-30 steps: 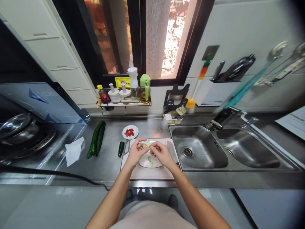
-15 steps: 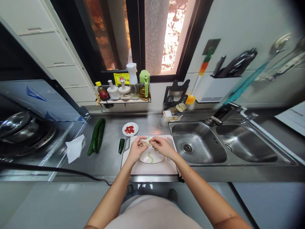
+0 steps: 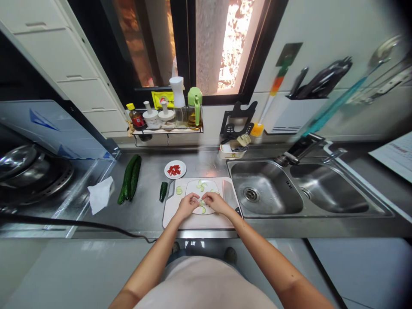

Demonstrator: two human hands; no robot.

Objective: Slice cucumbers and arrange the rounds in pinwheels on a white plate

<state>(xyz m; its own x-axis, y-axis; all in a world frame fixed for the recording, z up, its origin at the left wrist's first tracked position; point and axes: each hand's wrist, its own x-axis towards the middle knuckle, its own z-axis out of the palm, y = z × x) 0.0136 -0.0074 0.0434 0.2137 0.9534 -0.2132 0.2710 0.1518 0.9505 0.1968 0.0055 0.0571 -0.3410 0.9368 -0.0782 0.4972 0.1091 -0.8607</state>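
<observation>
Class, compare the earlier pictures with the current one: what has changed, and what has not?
Both hands, left and right, have moved towards the person, over the plate's near half, uncovering the pale green slices at its far end. Whether the fingers took or released a slice is unclear. The cucumbers, the short dark green piece and the dish of red bits stayed put.

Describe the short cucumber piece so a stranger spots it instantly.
Find the cutting board left of the double sink. Just off its left edge, nearer you than the plate of red bits, lies the dark-green cucumber piece, far shorter than the long cucumbers farther left.
</observation>
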